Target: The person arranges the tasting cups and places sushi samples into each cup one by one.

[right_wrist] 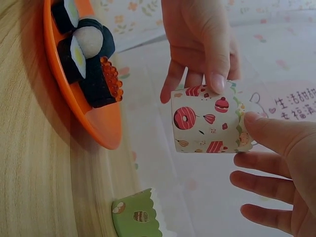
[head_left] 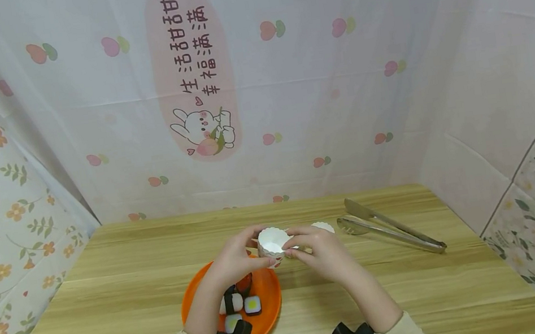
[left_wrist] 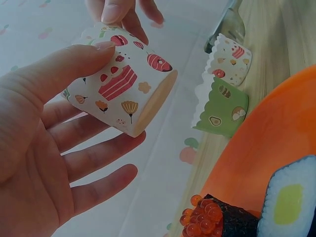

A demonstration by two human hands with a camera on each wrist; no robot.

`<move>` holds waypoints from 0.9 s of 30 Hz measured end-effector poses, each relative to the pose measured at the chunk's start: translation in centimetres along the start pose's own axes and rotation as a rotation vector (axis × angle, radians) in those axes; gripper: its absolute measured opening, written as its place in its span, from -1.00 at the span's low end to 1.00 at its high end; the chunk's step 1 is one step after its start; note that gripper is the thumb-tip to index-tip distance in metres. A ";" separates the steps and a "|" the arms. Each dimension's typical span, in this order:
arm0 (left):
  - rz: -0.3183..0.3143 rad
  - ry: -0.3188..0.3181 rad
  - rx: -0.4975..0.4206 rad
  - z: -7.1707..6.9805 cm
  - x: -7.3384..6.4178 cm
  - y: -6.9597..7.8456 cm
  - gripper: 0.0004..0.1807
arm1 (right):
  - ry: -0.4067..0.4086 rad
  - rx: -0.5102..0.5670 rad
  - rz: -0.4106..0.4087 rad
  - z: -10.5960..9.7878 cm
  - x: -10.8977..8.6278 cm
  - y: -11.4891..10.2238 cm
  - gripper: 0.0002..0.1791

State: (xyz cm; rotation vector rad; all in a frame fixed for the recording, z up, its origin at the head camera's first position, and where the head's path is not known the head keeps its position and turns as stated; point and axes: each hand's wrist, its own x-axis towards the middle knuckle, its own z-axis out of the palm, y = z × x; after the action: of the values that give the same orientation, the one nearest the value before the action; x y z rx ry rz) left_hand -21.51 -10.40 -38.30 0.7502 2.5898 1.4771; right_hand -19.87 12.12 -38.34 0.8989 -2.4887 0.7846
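Note:
A paper baking cup [head_left: 274,241], white with printed cakes and doughnuts, is held up over the far right edge of the orange plate [head_left: 272,319], its mouth facing the head camera. My left hand [head_left: 235,258] grips its side, with the thumb [left_wrist: 91,58] across the print and the other fingers spread behind and below. From the opposite side my right hand [head_left: 321,248] pinches the cup's scalloped rim between thumb and fingers. In the left wrist view, a green baking cup [left_wrist: 228,109] and another white printed cup [left_wrist: 233,61] stand on the table beyond.
Toy sushi lies on the plate, including a roe roll [left_wrist: 203,217], square rolls [head_left: 252,305] and a white piece with a black band [head_left: 231,304]. Metal tongs [head_left: 400,233] lie at the right. A printed curtain [head_left: 290,112] hangs behind the wooden table [head_left: 112,303].

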 end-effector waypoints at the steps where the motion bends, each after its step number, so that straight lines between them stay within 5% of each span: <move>1: -0.002 -0.001 -0.002 0.0 0.0 0.0 -0.30 | 0.002 -0.002 -0.001 0.0 0.0 0.0 -0.91; 27: -0.020 -0.007 -0.008 -0.1 0.0 0.1 -0.26 | 0.026 0.001 -0.017 -0.9 0.1 -0.4 -0.92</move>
State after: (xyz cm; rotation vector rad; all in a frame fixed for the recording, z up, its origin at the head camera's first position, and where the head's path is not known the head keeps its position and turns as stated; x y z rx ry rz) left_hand -21.45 -10.44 -38.15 0.7254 2.5767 1.4757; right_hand -19.50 12.37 -37.39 0.9031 -2.4552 0.7869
